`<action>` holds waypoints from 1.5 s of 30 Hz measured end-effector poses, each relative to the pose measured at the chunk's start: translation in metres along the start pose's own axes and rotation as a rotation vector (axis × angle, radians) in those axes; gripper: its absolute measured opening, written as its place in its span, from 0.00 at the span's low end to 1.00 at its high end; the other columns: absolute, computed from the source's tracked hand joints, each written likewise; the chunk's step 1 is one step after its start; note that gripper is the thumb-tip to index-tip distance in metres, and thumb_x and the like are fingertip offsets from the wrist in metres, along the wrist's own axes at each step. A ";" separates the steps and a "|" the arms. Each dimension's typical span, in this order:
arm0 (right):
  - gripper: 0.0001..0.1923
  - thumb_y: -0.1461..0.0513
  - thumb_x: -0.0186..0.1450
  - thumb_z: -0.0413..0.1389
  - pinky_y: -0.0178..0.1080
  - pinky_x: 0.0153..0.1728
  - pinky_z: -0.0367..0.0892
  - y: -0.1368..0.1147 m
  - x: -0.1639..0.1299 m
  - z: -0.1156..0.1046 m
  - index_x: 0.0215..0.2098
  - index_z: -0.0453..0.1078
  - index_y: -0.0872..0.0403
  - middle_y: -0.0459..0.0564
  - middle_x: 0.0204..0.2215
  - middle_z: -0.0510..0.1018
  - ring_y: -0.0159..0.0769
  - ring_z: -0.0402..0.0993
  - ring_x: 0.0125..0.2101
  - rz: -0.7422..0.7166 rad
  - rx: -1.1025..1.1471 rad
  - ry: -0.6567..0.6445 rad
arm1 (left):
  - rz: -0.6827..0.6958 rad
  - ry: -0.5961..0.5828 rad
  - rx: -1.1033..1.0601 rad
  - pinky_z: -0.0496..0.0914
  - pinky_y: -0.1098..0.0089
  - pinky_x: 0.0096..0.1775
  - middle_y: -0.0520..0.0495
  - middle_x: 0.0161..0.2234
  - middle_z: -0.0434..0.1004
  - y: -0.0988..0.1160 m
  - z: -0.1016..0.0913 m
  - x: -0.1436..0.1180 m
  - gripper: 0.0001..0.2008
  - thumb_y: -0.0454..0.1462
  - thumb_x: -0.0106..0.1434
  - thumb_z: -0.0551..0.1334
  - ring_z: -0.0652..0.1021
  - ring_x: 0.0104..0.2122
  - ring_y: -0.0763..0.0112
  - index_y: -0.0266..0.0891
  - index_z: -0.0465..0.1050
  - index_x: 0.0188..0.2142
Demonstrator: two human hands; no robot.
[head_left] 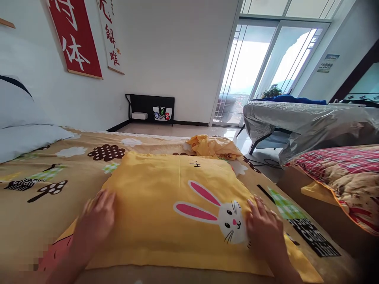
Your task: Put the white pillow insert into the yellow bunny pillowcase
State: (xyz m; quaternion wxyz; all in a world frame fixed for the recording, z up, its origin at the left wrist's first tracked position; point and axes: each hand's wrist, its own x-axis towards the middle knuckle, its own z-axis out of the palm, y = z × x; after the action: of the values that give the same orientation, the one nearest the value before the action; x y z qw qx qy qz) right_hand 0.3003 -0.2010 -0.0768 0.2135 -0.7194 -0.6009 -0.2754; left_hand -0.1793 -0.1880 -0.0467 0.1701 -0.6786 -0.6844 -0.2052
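Covering the pillow (pixel 174 209), both hands (pixel 96 219) hide its side edges.

A yellow pillow (pixel 174 209) with a rabbit print lay flat on the patterned bed sheet (pixel 38 205). The left hand (pixel 96 221) rested palm down on its left edge, and the right hand (pixel 265 230) pressed flat on its right edge, beside the rabbit's face (fingers spread). A crumpled yellow cloth (pixel 214 146) sat just behind the pillow, and a white pillow (pixel 26 140) lay at far left.
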 end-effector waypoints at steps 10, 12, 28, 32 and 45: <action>0.27 0.54 0.71 0.37 0.47 0.62 0.50 -0.169 0.161 0.035 0.65 0.56 0.53 0.51 0.64 0.58 0.36 0.52 0.64 -0.137 0.366 -0.493 | 0.211 -0.338 -0.195 0.55 0.53 0.62 0.36 0.63 0.60 0.213 0.039 0.189 0.25 0.39 0.68 0.46 0.61 0.64 0.59 0.33 0.64 0.61; 0.29 0.51 0.71 0.35 0.44 0.62 0.52 -0.164 0.159 0.059 0.65 0.56 0.54 0.51 0.64 0.59 0.35 0.54 0.64 -0.113 0.352 -0.582 | 0.097 -0.390 -0.184 0.55 0.53 0.62 0.33 0.63 0.59 0.201 0.072 0.188 0.29 0.45 0.70 0.43 0.60 0.64 0.57 0.31 0.60 0.63; 0.34 0.45 0.69 0.31 0.54 0.66 0.39 -0.058 0.211 0.161 0.69 0.45 0.45 0.42 0.68 0.45 0.37 0.39 0.68 0.100 0.185 -0.877 | -0.249 -0.672 -0.031 0.44 0.44 0.63 0.44 0.68 0.47 0.024 0.153 0.243 0.32 0.52 0.67 0.40 0.50 0.67 0.57 0.43 0.55 0.66; 0.33 0.46 0.69 0.29 0.55 0.66 0.40 -0.048 0.215 0.175 0.70 0.43 0.46 0.41 0.69 0.40 0.36 0.37 0.68 0.112 0.171 -0.858 | -0.268 -0.654 -0.040 0.46 0.47 0.64 0.45 0.68 0.46 0.011 0.160 0.247 0.35 0.53 0.67 0.39 0.49 0.67 0.57 0.42 0.51 0.67; 0.36 0.45 0.67 0.33 0.58 0.64 0.40 -0.010 0.216 0.200 0.70 0.41 0.49 0.45 0.69 0.37 0.41 0.34 0.68 0.373 -0.006 -0.720 | -0.373 -0.564 -0.079 0.49 0.41 0.62 0.47 0.68 0.43 -0.021 0.169 0.244 0.33 0.53 0.66 0.43 0.49 0.67 0.51 0.43 0.52 0.67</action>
State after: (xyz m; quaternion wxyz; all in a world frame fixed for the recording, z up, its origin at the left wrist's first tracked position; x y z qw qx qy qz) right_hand 0.3455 0.0899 -0.0873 0.0339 -0.8671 -0.4957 0.0359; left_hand -0.1972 0.1083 -0.0677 -0.0928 -0.5780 -0.8083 -0.0633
